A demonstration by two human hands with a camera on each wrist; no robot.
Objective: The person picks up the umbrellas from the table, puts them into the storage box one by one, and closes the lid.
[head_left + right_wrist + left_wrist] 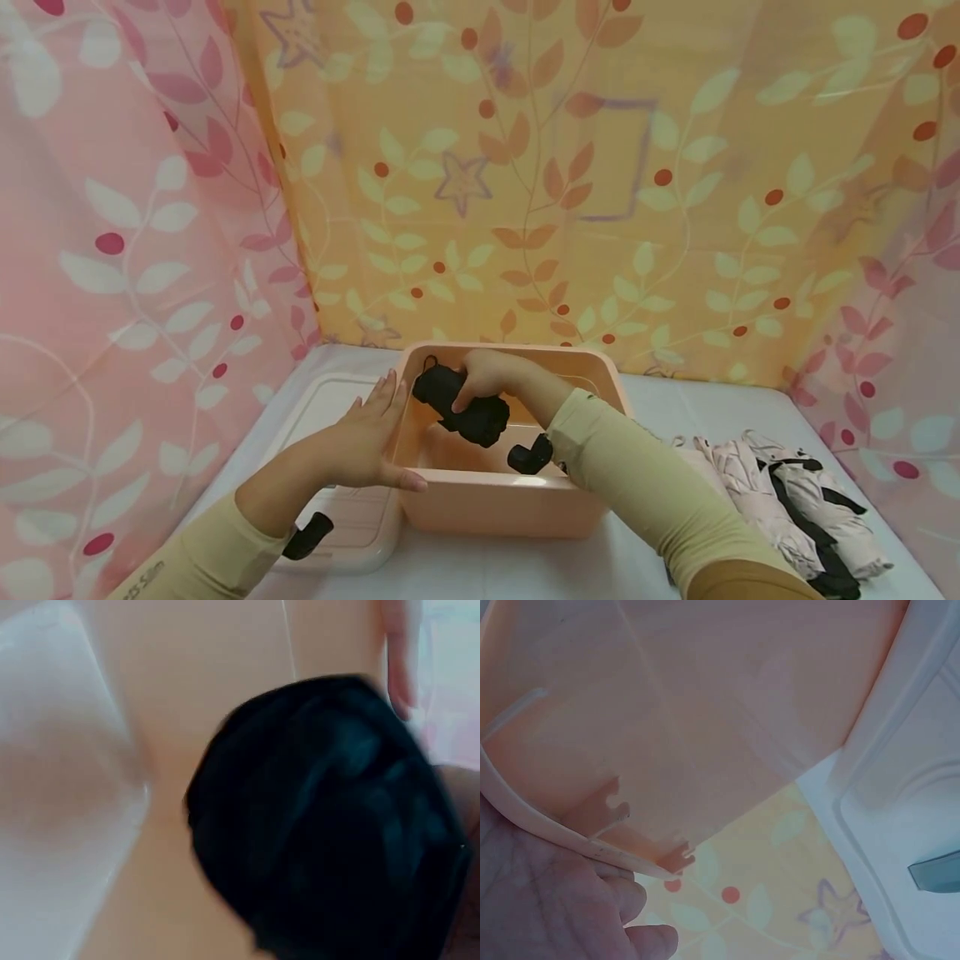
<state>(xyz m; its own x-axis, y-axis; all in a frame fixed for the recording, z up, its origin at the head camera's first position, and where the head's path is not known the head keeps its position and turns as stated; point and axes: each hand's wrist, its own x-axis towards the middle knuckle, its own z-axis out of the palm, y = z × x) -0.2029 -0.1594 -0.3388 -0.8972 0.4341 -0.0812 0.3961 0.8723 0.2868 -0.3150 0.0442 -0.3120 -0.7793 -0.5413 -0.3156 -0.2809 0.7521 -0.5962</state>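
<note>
We're seeing the right hand [487, 375] gripping a rolled black cloth bundle [480, 421] with a thin loop at its far end — it's sitting inside the peach plastic bin [495, 504], toward the left side, thumb curling over the cloth. Left hand [356, 442] isn't grasping anything; its fingers are lying straight along the bin's left rim and the thumb is reaching over the front edge, so we're reading it as steadying the bin. The translucent white lid [375, 550] is lying off to the left on the white tabletop [472, 575], so the uncovering part is looking done. Pale pink cloth bundles [757, 500] with black strips [806, 512] among them are lying to the right of the bin, grouped side by side, nobody touching them. Progress-wise, we're judging this as mid-handling: the black bundle isn't being released yet, the pink ones are staying outside, and the lid isn't covering the bin. Whether the bundle is going in or coming out we're not able to tell. The right forearm is hiding part of the interior, and a whitish patch [60, 787] in the right wrist view is showing too blurred to identify — so we're leaving the bin's remaining contents uncounted.
</note>
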